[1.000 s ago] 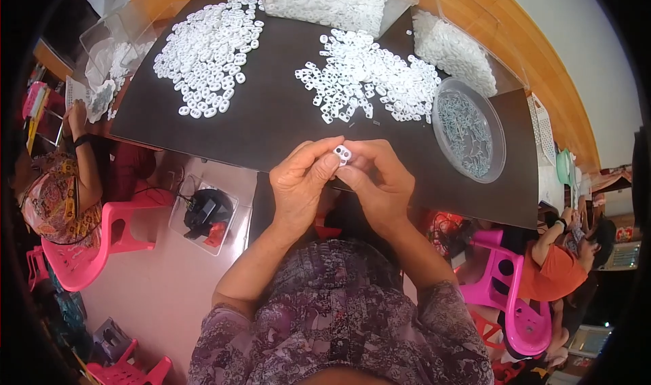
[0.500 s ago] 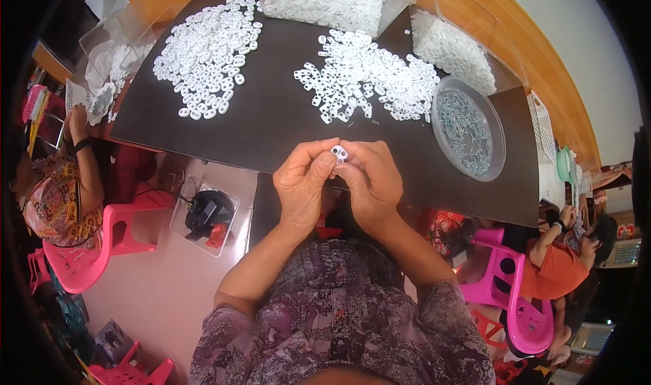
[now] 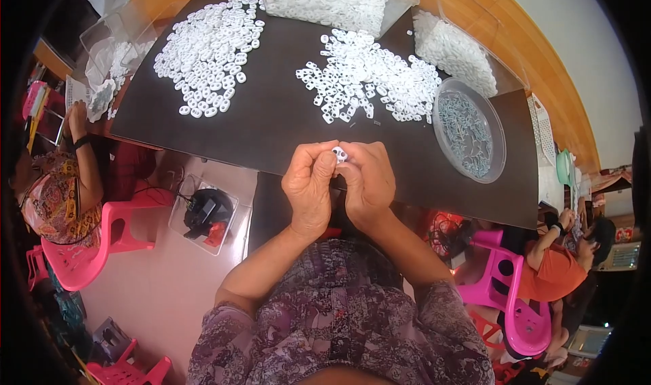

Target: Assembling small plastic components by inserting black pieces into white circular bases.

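Over the near edge of the dark table (image 3: pixel 271 107), my left hand (image 3: pixel 308 185) and my right hand (image 3: pixel 369 178) meet fingertip to fingertip. Pinched between both is a small white plastic piece (image 3: pixel 340 154) with dark holes. My thumbs and forefingers cover part of it. Beyond my hands, to the right, spreads a pile of small white two-holed pieces (image 3: pixel 369 76). A second pile, of rounder oval white pieces (image 3: pixel 207 52), lies at the far left. A round clear tray (image 3: pixel 502 147) on the right holds many small grey-green metal-looking parts.
Two clear bins, one at the back (image 3: pixel 403 8) and one at the back right (image 3: pixel 505 73), hold more white pieces. Co-workers sit at the left (image 3: pixel 57 195) and right (image 3: pixel 556 270). Pink chairs (image 3: pixel 112 242) and a box of cables (image 3: pixel 230 239) stand on the floor.
My hands have drawn slightly closer together at the wrists, the left wrist shifting right. The white piece stays pinched in nearly the same place, turned a little.
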